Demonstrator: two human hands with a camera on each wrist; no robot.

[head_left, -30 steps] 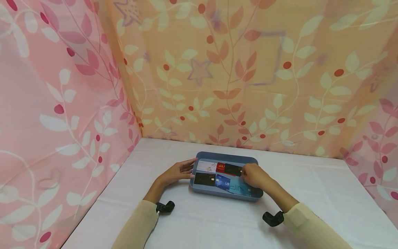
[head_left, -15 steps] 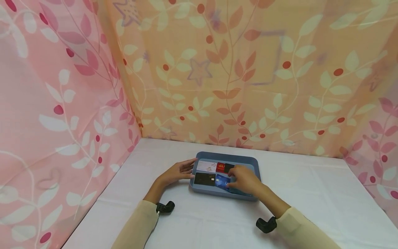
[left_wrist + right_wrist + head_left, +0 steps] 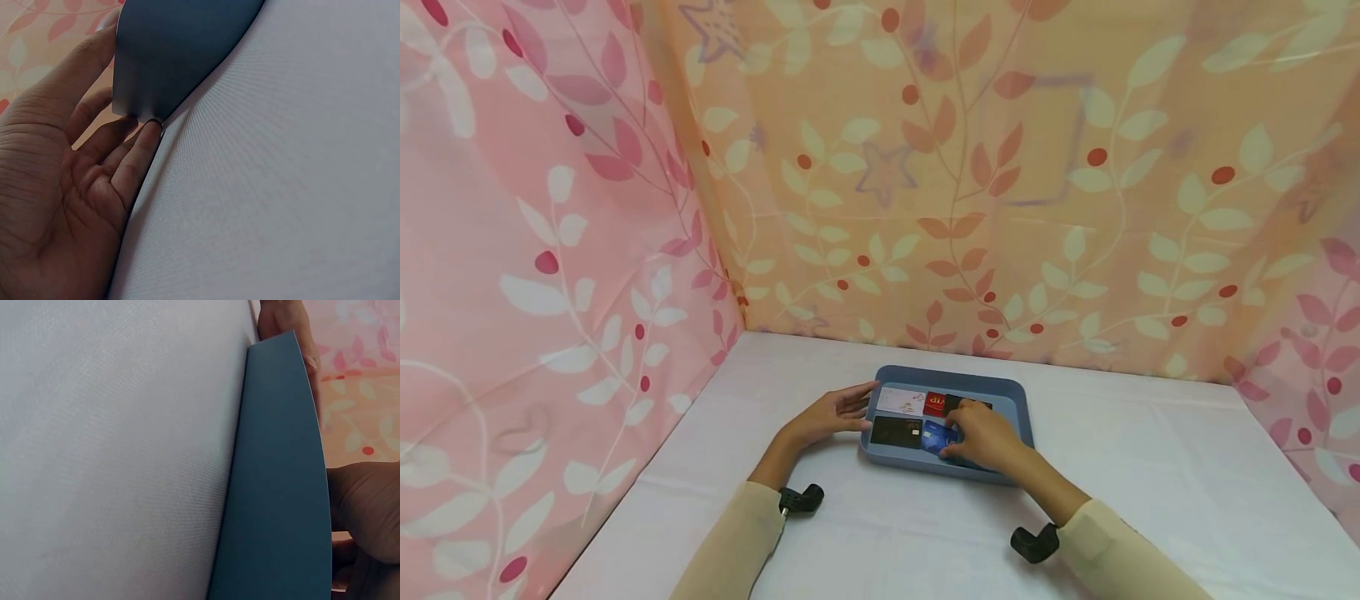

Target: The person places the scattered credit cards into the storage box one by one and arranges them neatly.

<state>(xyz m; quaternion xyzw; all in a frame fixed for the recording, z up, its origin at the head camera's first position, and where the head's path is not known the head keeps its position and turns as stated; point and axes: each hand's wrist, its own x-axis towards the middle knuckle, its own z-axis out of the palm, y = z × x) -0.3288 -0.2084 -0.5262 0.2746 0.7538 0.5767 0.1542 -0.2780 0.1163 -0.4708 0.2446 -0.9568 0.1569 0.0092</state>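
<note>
A shallow blue-grey tray (image 3: 880, 461) lies on the white table with several cards in it. My left hand (image 3: 827, 417) rests at the tray's left end, fingers spread loosely against the outer wall, as the left wrist view also shows. Inside the tray, my right hand (image 3: 988, 437) holds a blue card (image 3: 937, 435) between thumb and fingers at its long edges. To its left lies a black card (image 3: 895, 432). Behind are a white card (image 3: 901, 402), a red card (image 3: 935, 403) and another black card (image 3: 976, 403) overlapping it. The right hand hides the tray's front right part.
White cloth (image 3: 1150, 467) covers the table around the tray. A patterned orange curtain (image 3: 1037, 250) stands behind, and a pink one (image 3: 550, 333) on the left. The tray's wall (image 3: 275, 469) rises low above the cloth in the right wrist view.
My right hand has moved left from the rear black card's right end to the blue card, covering a light-blue card seen earlier. The left hand has stayed at the tray's end.
</note>
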